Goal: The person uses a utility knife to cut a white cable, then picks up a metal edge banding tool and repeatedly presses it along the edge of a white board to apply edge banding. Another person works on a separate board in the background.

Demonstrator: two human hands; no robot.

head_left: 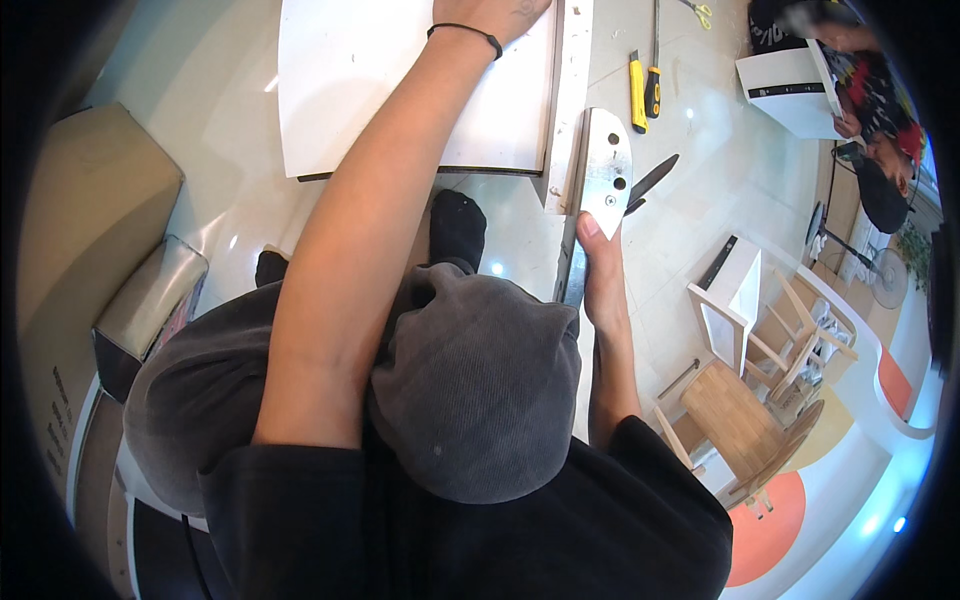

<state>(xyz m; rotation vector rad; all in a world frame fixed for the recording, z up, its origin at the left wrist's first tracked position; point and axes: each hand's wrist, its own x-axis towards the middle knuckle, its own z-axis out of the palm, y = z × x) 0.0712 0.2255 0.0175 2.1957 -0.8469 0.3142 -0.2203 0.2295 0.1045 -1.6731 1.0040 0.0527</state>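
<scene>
My left hand (492, 14) reaches across the white panel (350, 90) at the top edge of the view; its fingers are cut off, and a black cord circles the wrist. My right hand (604, 262) is closed round the near end of a white rounded-end piece (606, 150), its thumb pressed on the face. That piece has two dark holes, a screw and a dark metal-like strip along its side. It stands beside a long white strip (570, 90) at the panel's right edge. A dark, pointed tool (655, 180) lies partly behind the piece.
On the tiled floor lie a yellow utility knife (638, 92), a screwdriver (653, 95) and yellow-handled scissors (703, 14). Another person (880, 150) handles a white box (790, 90). A white drawer-like box (728, 300) and wooden chair (735, 415) stand right, cardboard boxes (110, 200) left.
</scene>
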